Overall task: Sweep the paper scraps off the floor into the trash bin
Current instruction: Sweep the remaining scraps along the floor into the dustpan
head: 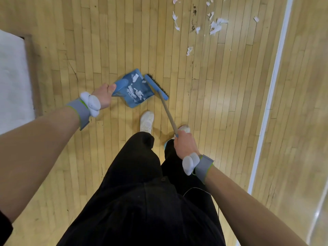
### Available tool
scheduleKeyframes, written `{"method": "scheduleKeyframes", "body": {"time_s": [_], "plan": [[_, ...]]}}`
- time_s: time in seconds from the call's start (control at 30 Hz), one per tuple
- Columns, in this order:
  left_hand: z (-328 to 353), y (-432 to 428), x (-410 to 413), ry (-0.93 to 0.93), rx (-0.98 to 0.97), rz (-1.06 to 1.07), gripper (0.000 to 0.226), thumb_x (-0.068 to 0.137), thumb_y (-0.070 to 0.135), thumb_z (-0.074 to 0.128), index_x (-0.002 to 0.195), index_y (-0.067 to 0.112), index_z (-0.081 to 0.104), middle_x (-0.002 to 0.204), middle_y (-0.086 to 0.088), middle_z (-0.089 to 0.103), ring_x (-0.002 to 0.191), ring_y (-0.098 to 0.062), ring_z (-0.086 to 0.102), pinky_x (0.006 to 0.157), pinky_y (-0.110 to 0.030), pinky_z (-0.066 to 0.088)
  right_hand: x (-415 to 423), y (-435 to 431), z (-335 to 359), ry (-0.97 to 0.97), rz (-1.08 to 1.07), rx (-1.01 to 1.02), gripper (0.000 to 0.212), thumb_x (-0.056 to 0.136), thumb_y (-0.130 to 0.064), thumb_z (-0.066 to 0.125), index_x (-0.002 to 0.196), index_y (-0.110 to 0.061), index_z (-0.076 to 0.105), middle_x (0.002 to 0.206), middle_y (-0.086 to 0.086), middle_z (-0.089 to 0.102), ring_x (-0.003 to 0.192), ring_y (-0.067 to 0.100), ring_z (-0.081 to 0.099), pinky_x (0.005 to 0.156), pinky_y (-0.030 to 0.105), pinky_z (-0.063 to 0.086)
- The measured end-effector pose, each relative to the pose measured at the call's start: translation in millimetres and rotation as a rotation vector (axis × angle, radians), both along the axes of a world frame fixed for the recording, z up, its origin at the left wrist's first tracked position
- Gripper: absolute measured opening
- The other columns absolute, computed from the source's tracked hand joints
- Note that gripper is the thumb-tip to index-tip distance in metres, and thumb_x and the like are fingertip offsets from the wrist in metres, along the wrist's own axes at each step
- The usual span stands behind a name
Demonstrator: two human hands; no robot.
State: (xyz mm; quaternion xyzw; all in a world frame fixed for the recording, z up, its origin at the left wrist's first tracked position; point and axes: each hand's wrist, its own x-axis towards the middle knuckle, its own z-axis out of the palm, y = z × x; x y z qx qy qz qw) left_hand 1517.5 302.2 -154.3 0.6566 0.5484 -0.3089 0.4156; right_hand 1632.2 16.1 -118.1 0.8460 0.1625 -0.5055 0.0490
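Dustpan (136,89): blue plastic, held low over the wood floor (106,50). Whether its lip touches the boards cannot be told.

Left hand (104,95): closed round the dustpan's handle, with the thumb laid on top. The other fingers are curled underneath and mostly hidden.

Brush (156,87): its blue head is set just beside the dustpan's open mouth, bristles away from the pan, and its long thin stick runs back to the right hand (184,144). That hand is seen from the back, fingers wrapped tight round the stick's end.

Paper scraps: several white torn pieces (138,92) are lying inside the dustpan. A larger scatter (215,26) is seen well beyond the dustpan, up and to its right, with one crumpled piece (189,51) between. The trash bin is not in view.

Handling, judged: the scraps are very light, soft and easily blown, so short, low strokes are called for. The loaded dustpan should be kept tilted back and moved slowly, or pieces may be spilled. The pan is light and rigid and is best held by its handle. The stick is stiff, and a grip lower down would give finer control.

Other: a white shoe (147,121) just below the dustpan; a white mat (12,82) well to its left; a white floor line (271,93) well to its right.
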Motion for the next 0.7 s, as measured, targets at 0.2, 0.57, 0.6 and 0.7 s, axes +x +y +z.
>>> {"method": "scheduleKeyframes", "body": {"time_s": [0.2,0.57,0.6,0.7], "plan": [[-3.8,1.5,-2.7,-0.013,0.001,-0.005,0.060,0.105,0.042,0.019,0.125,-0.009,0.043,0.115,-0.030,0.054,0.111,-0.044,0.052,0.083,-0.041,0.037,-5.5,-13.7,12.9,0.063,0.013,0.032,0.024,0.100,-0.015,0.039,0.104,-0.003,0.058,0.098,0.016,0.063,0.086,0.033,0.062,0.070,0.039,0.051],[13.3,14.2,-30.9,0.045,-0.204,0.223,0.074,0.098,0.061,0.009,0.110,0.006,0.057,0.076,-0.014,0.052,0.060,-0.026,0.045,0.062,-0.027,0.039,24.2,-19.0,43.5,0.063,-0.298,0.004,0.041,0.099,-0.036,0.046,0.090,0.002,0.059,0.081,0.017,0.062,0.069,0.032,0.057,0.062,0.042,0.050],[12.9,14.2,-29.4,0.090,-0.262,0.243,0.082,0.094,0.067,0.004,0.098,0.007,0.060,0.070,-0.012,0.049,0.056,-0.023,0.042,0.060,-0.026,0.037,27.8,-19.1,43.4,0.094,-0.378,-0.003,0.042,0.100,-0.034,0.046,0.094,0.004,0.061,0.080,0.018,0.063,0.065,0.032,0.059,0.063,0.043,0.052],[5.3,15.8,-34.7,0.151,-0.343,0.148,0.065,0.098,0.060,0.017,0.091,0.010,0.058,0.071,-0.012,0.054,0.055,-0.021,0.049,0.060,-0.023,0.039,28.2,-7.2,48.0,0.224,-0.706,0.031,0.033,0.102,-0.027,0.046,0.099,0.004,0.058,0.072,0.013,0.052,0.047,0.022,0.046,0.050,0.035,0.045]]}}
